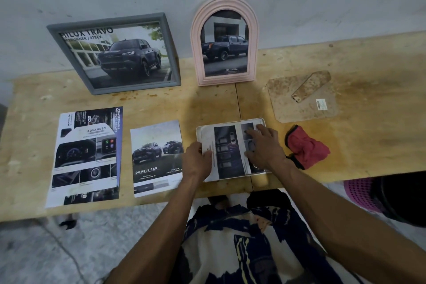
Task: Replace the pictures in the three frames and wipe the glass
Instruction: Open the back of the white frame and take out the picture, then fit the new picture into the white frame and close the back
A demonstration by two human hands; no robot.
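1. Two frames stand at the far side of the table [368, 64], leaning on the wall: a grey frame [57, 39] at the left and a pink arched frame [224, 2] to its right. Both show a truck picture, so I judge they are put back there to stay out of the way.
2. The third one, a white frame [230, 121], lies flat at the near edge, in the middle. Lying flat, it lets a sheet be laid in from above.
3. A print [230, 152] lies on the white frame and covers nearly all of it. Its near left corner goes a little over the frame edge, so I think it is not yet seated.
4. The left hand [198, 161] holds the left edge of the print and frame; the fingers are hidden under the sheet, so I cannot tell how much they curl. It probably keeps the frame from sliding.
5. The right hand [265, 147] rests on the right part of the print with spread, nearly straight fingers, pressing the sheet flat. The two hands are apart.
6. A backing board [288, 99] with its stand lies far right, taken off so the frame is accessible.
7. A red cloth [306, 147] lies bunched just beside the right wrist, near for wiping.
8. Two loose sheets lie at the near left: a big sheet [87, 157] and a smaller "Double Cab" sheet [156, 157].
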